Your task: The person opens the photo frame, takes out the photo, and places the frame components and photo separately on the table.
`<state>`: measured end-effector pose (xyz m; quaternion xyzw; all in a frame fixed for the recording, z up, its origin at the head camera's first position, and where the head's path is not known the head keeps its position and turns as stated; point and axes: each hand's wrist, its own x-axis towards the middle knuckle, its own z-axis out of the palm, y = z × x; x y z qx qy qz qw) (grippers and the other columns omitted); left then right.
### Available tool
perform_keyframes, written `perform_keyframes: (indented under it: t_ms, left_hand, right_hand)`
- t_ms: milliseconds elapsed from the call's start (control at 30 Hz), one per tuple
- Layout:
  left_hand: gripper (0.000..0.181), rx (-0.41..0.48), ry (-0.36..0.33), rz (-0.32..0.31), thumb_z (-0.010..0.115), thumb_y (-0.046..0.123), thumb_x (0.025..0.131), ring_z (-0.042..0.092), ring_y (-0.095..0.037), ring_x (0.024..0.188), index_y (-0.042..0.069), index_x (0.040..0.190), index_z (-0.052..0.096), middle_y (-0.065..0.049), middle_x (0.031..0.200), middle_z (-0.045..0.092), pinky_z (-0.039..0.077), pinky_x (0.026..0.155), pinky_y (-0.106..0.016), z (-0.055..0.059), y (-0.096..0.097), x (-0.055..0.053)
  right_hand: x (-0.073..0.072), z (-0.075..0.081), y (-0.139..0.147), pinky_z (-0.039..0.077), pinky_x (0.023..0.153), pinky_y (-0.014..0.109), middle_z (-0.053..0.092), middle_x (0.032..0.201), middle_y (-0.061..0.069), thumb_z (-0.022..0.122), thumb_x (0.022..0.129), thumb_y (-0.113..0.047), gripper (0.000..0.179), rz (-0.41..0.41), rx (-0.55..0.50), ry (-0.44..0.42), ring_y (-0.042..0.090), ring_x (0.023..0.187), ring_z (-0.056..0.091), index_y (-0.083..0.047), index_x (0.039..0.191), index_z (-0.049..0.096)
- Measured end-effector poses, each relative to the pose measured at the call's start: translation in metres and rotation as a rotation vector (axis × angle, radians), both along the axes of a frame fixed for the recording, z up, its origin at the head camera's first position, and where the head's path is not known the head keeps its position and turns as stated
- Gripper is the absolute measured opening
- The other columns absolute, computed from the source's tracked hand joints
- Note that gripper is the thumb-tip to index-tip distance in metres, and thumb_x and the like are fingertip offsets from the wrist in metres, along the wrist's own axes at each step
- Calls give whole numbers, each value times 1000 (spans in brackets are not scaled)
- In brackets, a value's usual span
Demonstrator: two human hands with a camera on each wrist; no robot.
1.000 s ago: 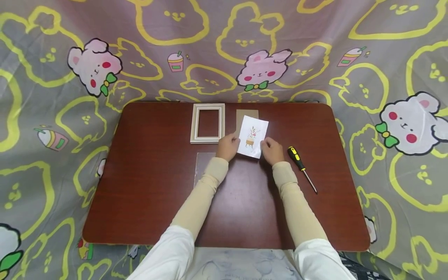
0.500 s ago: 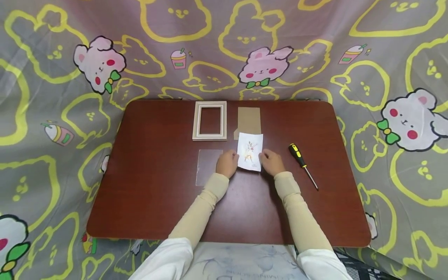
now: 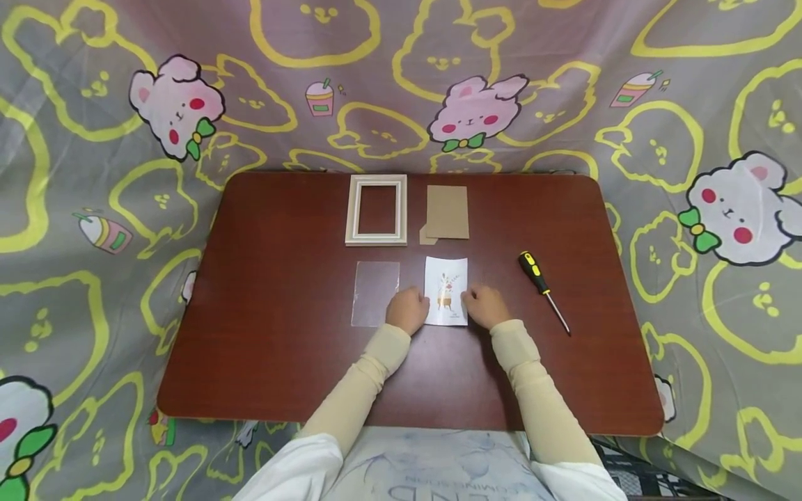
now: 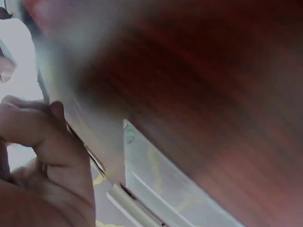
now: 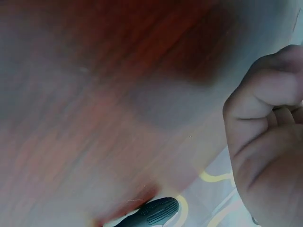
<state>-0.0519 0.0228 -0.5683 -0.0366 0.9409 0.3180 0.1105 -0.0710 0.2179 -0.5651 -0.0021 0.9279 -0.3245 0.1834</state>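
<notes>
A white picture sheet (image 3: 446,271) printed with a potted plant lies close over the table, upright to me, in the head view. My left hand (image 3: 407,309) pinches its left edge with curled fingers. On the opposite edge, my right hand (image 3: 486,307) has thumb and fingers at the paper. The left wrist view shows the left hand (image 4: 47,151) bent beside the bright paper (image 4: 19,47). In the right wrist view the right hand (image 5: 267,137) is curled at the right side, its fingertips cut off. A clear plastic sheet (image 3: 374,285) lies just left of the left hand.
Behind the clear sheet lies a cream picture frame (image 3: 352,212). To its right is a brown backing board (image 3: 447,212) with a small tab at its lower left corner. A black and yellow screwdriver (image 3: 535,273) lies right of the right hand on the brown table (image 3: 263,313).
Both hands have brought the picture sheet back toward the body, straightened it and lowered it. It overlapped the backing board earlier; now the board shows whole behind it.
</notes>
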Motion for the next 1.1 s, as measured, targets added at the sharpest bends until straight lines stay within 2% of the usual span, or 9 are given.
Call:
perform_keyframes:
  t_ms: [100,300,633,800,933,1100]
  left_hand:
    - [34,-17,-49,-8,61,20,95,46,-19,54,14,64,51,0,58,49,39,50,-35,-1,-2,4]
    - [35,-37,-99,-25,58,22,95,46,-19,53,16,62,47,1,57,46,39,49,-36,-2,-4,6]
    - [32,-75,-103,-68,59,22,93,53,-21,55,14,63,53,-2,60,54,45,52,-39,-3,-3,5]
    - [30,-76,-109,-74,60,23,93,59,-24,59,13,65,58,-4,64,60,48,54,-41,-5,-3,7]
    - [31,-79,-104,-78,60,25,93,58,-23,58,13,65,58,-3,64,59,48,54,-41,-8,-4,8]
    - [32,-75,-110,-85,59,26,93,56,-22,57,14,64,57,-2,62,57,47,53,-40,-10,-5,7]
  right_hand:
    - [6,-1,-1,39,60,36,50,69,6,53,102,-21,29,16,30,-31,24,66,49,-9,75,54]
    - [9,-2,0,41,60,37,55,71,8,54,101,-21,25,50,72,-27,26,67,51,-8,79,57]
    - [9,-7,-1,43,62,40,59,75,11,54,100,-21,24,46,114,-54,27,68,52,-5,84,61]
    - [11,-8,-2,43,61,43,58,72,12,54,97,-20,25,56,155,-23,29,66,51,-6,77,59]
    - [12,-10,-2,41,59,44,56,69,12,55,95,-22,28,64,176,4,29,65,49,-8,71,55]
    - [11,-11,-1,40,59,43,55,69,11,54,95,-25,30,61,185,-3,30,64,49,-9,70,54]
